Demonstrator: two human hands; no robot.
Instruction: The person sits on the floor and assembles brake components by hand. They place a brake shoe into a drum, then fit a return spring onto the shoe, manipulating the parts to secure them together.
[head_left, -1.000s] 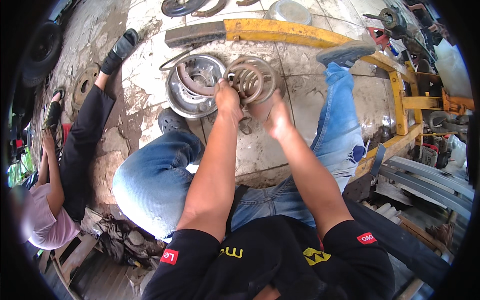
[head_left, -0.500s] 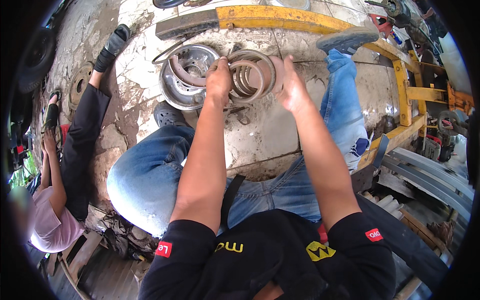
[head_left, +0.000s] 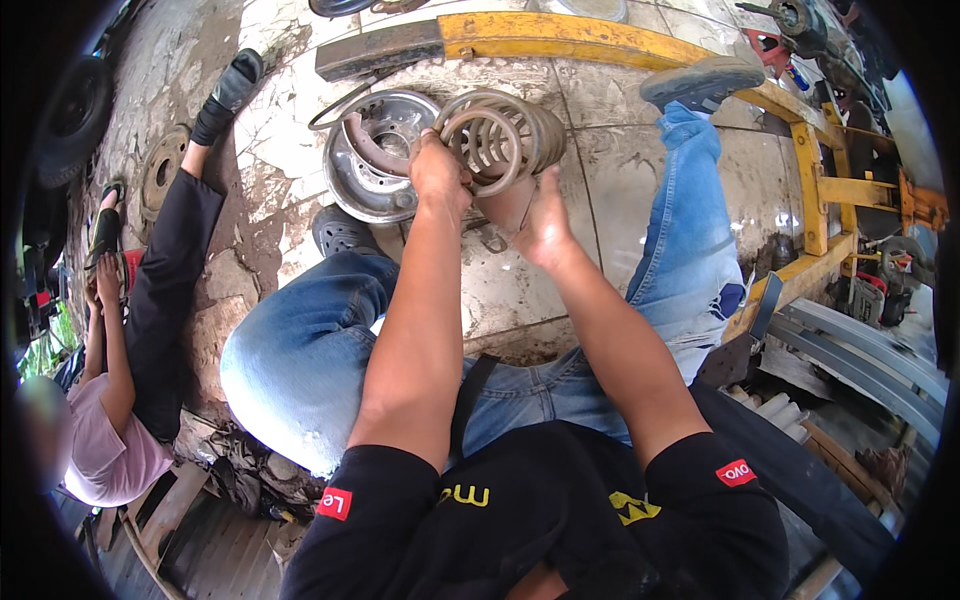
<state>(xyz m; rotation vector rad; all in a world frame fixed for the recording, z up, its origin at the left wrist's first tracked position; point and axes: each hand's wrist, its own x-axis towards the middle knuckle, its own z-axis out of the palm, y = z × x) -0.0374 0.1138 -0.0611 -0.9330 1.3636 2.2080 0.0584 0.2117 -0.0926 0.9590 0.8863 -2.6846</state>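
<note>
My left hand (head_left: 438, 170) is closed at the left edge of a rusty coil spring (head_left: 545, 135), whose round end faces me. A smooth brown curved plate (head_left: 508, 203) shows under the spring's near side, between my hands. My right hand (head_left: 547, 222) is at the plate's right edge, its thumb side toward the spring; part of its fingers is hidden. Left of the spring a round metal dish-shaped wheel part (head_left: 345, 185) lies on the tiles. A curved brown brake shoe (head_left: 372, 148) rests on it, partly behind my left hand.
A yellow metal beam (head_left: 570, 38) with a dark end runs across the far side, joining a yellow frame (head_left: 808, 190) at right. My legs (head_left: 300, 350) are spread around the work. Another person (head_left: 115, 430) sits at left near a rusty ring (head_left: 163, 172). Grey metal bars (head_left: 860, 350) lie at right.
My right hand has come nearer and to the left, in under the spring. The brown plate has dropped from behind the spring to its near side. The spring has tilted.
</note>
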